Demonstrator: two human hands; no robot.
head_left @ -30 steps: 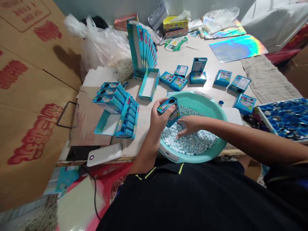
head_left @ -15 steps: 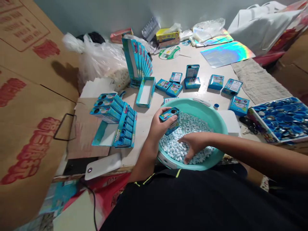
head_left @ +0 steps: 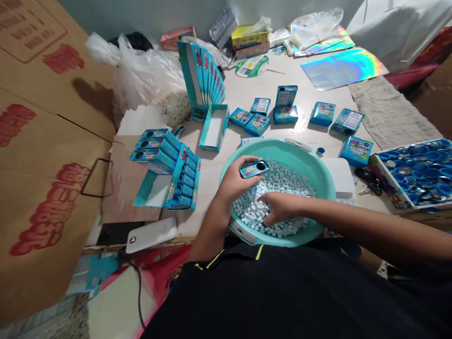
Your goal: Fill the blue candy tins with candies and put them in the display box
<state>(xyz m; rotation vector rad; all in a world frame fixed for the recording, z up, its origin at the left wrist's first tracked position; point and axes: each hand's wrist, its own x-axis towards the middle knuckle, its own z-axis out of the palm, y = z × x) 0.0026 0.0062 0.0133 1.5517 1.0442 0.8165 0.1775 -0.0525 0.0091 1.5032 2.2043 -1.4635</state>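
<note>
A small blue candy box [head_left: 251, 170] is in my left hand [head_left: 233, 183], its fingers wrapped round it. The box is held over the left part of a turquoise basin [head_left: 319, 174], and a dark round hole shows in its upturned end. Small pale blue and white candies [head_left: 287, 176] cover the basin's bottom. My right hand [head_left: 280, 207] reaches down among them from the right, thumb and fingers apart; its fingertips are partly hidden.
To the left, a blue display tray [head_left: 151, 195] holds several similar boxes. Flat folded cartons, an open blue tray [head_left: 214, 127] and loose candy boxes [head_left: 257, 124] lie behind the basin. Blue caps fill a carton [head_left: 391, 186] at right. A phone [head_left: 151, 234] rests by the front edge.
My left hand has tipped the candy box so its holed end faces me more. My right hand has shifted slightly left in the candies, its thumb nearer its fingers. The view has shifted a little.
</note>
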